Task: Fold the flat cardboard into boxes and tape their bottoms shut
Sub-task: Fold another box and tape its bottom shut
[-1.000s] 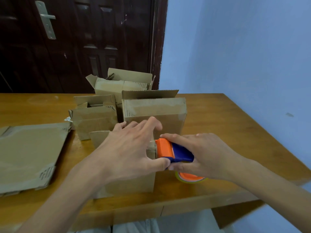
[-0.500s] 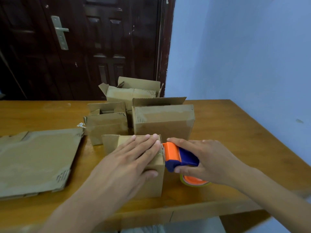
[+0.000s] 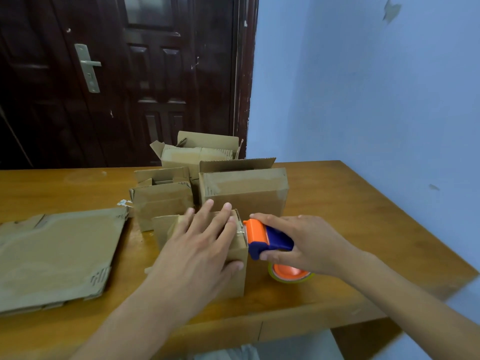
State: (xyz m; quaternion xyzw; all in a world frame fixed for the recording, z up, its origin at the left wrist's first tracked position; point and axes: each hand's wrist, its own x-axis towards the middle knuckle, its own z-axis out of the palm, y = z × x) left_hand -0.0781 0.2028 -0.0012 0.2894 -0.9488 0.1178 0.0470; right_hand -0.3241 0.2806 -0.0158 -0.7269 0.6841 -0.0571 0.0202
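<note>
A small cardboard box (image 3: 235, 271) stands near the table's front edge. My left hand (image 3: 200, 245) lies flat on its top with straight fingers, thumb against the right side. Just to the right, my right hand (image 3: 304, 242) grips an orange and blue tape dispenser (image 3: 267, 239) whose orange front touches the box's upper right edge. The tape roll (image 3: 291, 275) shows under my hand. The box's top is mostly hidden by my left hand.
Three folded boxes stand behind: one at left (image 3: 162, 202), one at right (image 3: 244, 190), one at the back (image 3: 194, 154). Flat cardboard (image 3: 54, 250) lies at the left on the wooden table (image 3: 350, 216). A blue wall is right, a dark door behind.
My left hand flattened from a grip on the box's corner to lie straight across its top. The dispenser stays against the box's right edge. The camera tilted up a little.
</note>
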